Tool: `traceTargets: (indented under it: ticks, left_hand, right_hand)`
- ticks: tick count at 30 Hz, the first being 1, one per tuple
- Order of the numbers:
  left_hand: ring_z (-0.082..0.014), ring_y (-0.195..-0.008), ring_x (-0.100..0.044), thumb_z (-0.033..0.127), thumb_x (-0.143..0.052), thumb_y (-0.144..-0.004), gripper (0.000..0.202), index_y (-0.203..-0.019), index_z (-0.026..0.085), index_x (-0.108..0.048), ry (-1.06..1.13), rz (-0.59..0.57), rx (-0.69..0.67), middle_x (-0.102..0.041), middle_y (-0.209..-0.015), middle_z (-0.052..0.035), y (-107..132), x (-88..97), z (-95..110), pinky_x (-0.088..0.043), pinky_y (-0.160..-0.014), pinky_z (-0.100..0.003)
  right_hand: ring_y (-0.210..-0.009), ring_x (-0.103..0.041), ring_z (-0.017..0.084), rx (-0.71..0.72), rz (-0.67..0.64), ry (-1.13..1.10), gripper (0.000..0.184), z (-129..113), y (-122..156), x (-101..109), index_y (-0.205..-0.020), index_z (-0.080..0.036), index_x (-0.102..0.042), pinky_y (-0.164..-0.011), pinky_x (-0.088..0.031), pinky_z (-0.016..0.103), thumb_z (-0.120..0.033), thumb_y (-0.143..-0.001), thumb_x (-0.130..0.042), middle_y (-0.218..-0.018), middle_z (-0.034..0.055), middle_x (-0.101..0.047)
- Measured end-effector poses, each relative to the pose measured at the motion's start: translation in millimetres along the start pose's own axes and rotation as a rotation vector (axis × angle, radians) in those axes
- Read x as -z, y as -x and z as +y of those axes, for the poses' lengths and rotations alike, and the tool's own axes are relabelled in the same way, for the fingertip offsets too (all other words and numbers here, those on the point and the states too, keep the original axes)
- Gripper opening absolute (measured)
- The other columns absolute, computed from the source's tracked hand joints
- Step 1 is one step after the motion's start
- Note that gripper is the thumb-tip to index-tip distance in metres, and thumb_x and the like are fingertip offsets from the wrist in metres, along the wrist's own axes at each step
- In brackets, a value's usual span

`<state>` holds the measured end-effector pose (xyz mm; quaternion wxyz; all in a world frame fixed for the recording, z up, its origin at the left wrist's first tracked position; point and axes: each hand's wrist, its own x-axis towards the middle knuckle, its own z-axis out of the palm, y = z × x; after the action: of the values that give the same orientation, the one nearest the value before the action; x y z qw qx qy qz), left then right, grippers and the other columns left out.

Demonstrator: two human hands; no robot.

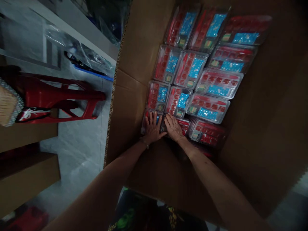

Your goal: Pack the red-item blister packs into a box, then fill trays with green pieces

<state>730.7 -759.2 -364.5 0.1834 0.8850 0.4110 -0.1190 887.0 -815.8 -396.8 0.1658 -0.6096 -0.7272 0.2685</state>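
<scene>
Both my arms reach down into a deep cardboard box [134, 48]. Rows of clear plastic packs [218, 85] lie in it, each with red pieces, a blue printed packet and a small pale green and yellow item. Flat on a pack at the near left corner rests my left hand [153, 128], fingers spread, covering most of that pack. Beside it, my right hand [173, 127] lies on the neighbouring pack with its fingers stretched out. Part of that pack's red contents [184, 125] shows past the hand. Neither hand is wrapped around anything.
Left of the box, a red plastic stool [64, 98] lies across the view on a grey floor [77, 154]. More cardboard boxes [29, 179] stand at the far left. A grey metal frame [79, 29] with clear plastic film [89, 53] is at the upper left.
</scene>
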Motion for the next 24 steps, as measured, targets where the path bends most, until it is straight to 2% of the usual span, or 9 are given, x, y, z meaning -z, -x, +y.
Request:
traceTargets:
  ticks: [4,9,12,14,16,18,21,22,24]
  left_hand:
    - [-0.044,-0.134,0.006,0.066,-0.053,-0.071,0.095,-0.142,0.01,-0.024,-0.039,-0.037,-0.002,-0.005,-0.148,-0.0259,-9,4.1,2,-0.004,-0.103,-0.063]
    - [-0.0421,-0.136,0.003,0.058,-0.059,-0.069,0.094,-0.142,0.01,-0.025,0.029,-0.065,0.029,-0.006,-0.149,-0.0244,-3,28.3,5,-0.007,-0.103,-0.064]
    - [-0.042,-0.136,-0.003,0.053,-0.062,-0.068,0.09,-0.14,0.01,-0.029,0.07,-0.046,0.061,-0.012,-0.148,-0.0246,3,39.6,5,-0.014,-0.101,-0.065]
    - [-0.0429,-0.135,-0.006,0.053,-0.061,-0.069,0.085,-0.137,0.009,-0.034,0.097,-0.019,0.085,-0.017,-0.147,-0.0248,5,49.0,6,-0.021,-0.099,-0.065]
    - [-0.0429,-0.134,-0.012,0.054,-0.057,-0.073,0.08,-0.135,0.009,-0.037,0.134,0.021,0.117,-0.021,-0.145,-0.0252,10,66.7,10,-0.028,-0.098,-0.061]
    - [-0.0373,-0.133,-0.022,0.053,-0.051,-0.078,0.074,-0.137,0.013,-0.031,0.174,0.079,0.137,-0.026,-0.144,-0.0218,22,98.3,17,-0.033,-0.099,-0.055]
    - [-0.0231,-0.134,-0.027,0.044,-0.04,-0.087,0.063,-0.141,0.032,-0.011,0.215,0.215,0.162,-0.024,-0.146,-0.0071,52,170.7,29,-0.034,-0.104,-0.044]
    - [-0.0218,-0.134,-0.025,0.042,-0.039,-0.088,0.064,-0.141,0.037,-0.005,0.222,0.289,0.19,-0.021,-0.147,-0.0043,63,198.4,31,-0.032,-0.105,-0.044]
    - [-0.0238,-0.131,-0.03,0.042,-0.048,-0.083,0.066,-0.138,0.039,-0.012,0.206,0.585,0.276,-0.027,-0.141,-0.0041,77,253.0,26,-0.032,-0.105,-0.044]
  right_hand:
    - [-0.138,-0.015,0.027,-0.035,-0.092,0.013,0.05,-2,-5,4,-0.133,-0.001,-0.039,-0.11,-0.023,0.05,-0.006,-0.083,-0.039,-0.142,0.0215,-0.033]
    - [-0.136,-0.023,0.027,-0.081,-0.1,0.057,0.05,-25,-11,29,-0.131,-0.003,-0.042,-0.109,-0.026,0.049,-0.002,-0.081,-0.039,-0.139,0.0212,-0.038]
    - [-0.135,-0.023,0.03,-0.19,-0.036,0.101,0.049,-46,-3,61,-0.13,-0.008,-0.044,-0.105,-0.028,0.052,-0.004,-0.082,-0.04,-0.139,0.0196,-0.038]
    - [-0.134,-0.024,0.03,-0.33,0.082,0.121,0.046,-60,16,93,-0.129,-0.01,-0.045,-0.103,-0.03,0.051,-0.007,-0.083,-0.04,-0.139,0.0191,-0.038]
    - [-0.131,-0.03,0.029,-0.451,0.232,0.126,0.042,-72,47,131,-0.127,-0.01,-0.047,-0.102,-0.032,0.047,-0.012,-0.085,-0.04,-0.136,0.0184,-0.04]
    - [-0.126,-0.036,0.027,-0.512,0.356,0.134,0.041,-83,87,172,-0.125,-0.012,-0.048,-0.102,-0.033,0.045,-0.017,-0.085,-0.042,-0.133,0.0173,-0.042]
    - [-0.125,-0.037,0.031,-0.712,0.485,0.206,0.047,-95,156,218,-0.128,-0.012,-0.045,-0.101,-0.033,0.05,-0.026,-0.084,-0.046,-0.133,0.0193,-0.04]
    - [-0.125,-0.036,0.034,-0.795,0.518,0.232,0.051,-97,177,227,-0.129,-0.01,-0.044,-0.1,-0.033,0.052,-0.03,-0.082,-0.048,-0.133,0.0211,-0.04]
    - [-0.125,-0.035,0.038,-0.996,0.542,0.213,0.066,-99,212,232,-0.133,-0.006,-0.039,-0.099,-0.031,0.055,-0.04,-0.078,-0.052,-0.134,0.0248,-0.038]
